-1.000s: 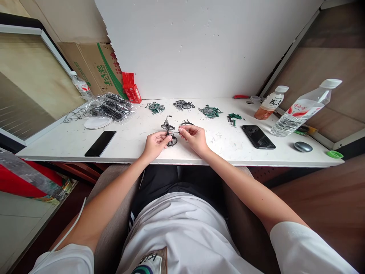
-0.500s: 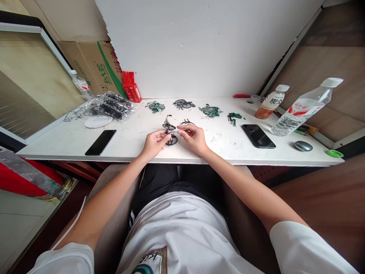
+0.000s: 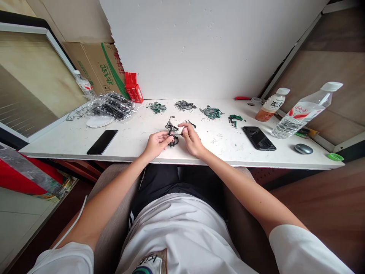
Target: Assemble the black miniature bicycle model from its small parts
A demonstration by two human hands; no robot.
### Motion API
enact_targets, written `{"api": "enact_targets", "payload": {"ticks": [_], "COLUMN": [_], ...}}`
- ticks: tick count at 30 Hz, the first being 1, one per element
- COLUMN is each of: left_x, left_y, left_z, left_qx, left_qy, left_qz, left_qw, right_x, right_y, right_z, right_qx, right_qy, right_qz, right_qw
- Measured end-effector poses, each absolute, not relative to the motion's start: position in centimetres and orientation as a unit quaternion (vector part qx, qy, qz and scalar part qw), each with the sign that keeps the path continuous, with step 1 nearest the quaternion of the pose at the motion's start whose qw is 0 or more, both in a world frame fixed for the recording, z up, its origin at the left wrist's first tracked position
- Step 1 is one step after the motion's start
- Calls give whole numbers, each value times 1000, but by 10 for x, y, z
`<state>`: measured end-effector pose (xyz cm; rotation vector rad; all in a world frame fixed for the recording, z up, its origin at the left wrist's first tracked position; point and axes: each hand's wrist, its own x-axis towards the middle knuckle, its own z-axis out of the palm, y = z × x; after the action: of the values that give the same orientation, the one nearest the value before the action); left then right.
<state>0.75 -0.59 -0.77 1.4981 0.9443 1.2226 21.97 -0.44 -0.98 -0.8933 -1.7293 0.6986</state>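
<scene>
We see both hands meeting at the near middle of the white tabletop point(image 3: 71, 142), over a small black model bicycle point(image 3: 172, 131) that stands upright there. The left hand point(image 3: 156, 143) has its grip pressed together on the bicycle's near wheel, thumb and forefinger pinching it from the left. The right hand point(image 3: 190, 139) comes in from the right, its fingers curled and closed on a thin dark piece that reaches toward the bicycle's frame (we cannot tell just what the piece is, it is too small). The two hands sit just beside each other, the bicycle between them.

Farther back on the tabletop we find three little heaps of parts in a row: a green heap point(image 3: 156, 107) at the left, a dark heap point(image 3: 184, 105) in the middle and another green heap point(image 3: 211, 112) at the right, with a few loose green pieces point(image 3: 234, 118) just right of that. A black phone point(image 3: 102, 141) lies well to the left of the hands, and a second black phone point(image 3: 259, 138) lies well to the right. At the far left sit a clear bag of dark parts point(image 3: 112, 106) and a white round lid point(image 3: 97, 121). At the right stand a brown drink bottle point(image 3: 272, 104) and a tilted water bottle point(image 3: 303, 114).
</scene>
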Motion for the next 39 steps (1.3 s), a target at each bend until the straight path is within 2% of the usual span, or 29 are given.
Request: {"api": "enact_targets", "payload": {"ticks": [4,15,27,39], "left_x": [6,5,6,4], "left_y": [-6,-6,-5,-3], "left_z": [-11,-8,-11,-12], "left_qx": [619,611,613,612], "left_qy": [392,394,395,389], "left_qz": [492,496,502,505], "left_qw": [470,475,464,468], "right_x": [218,216,216,215], "right_y": [-7,-5,-10,-5], "right_z": [-8,-7,-5,-12], "right_qx": [-377,-319,-380,-336], "right_qy": [-710,-762,-743,-772], "right_qz": [305,235,235,175], "right_qw": [510,512,499,510]}}
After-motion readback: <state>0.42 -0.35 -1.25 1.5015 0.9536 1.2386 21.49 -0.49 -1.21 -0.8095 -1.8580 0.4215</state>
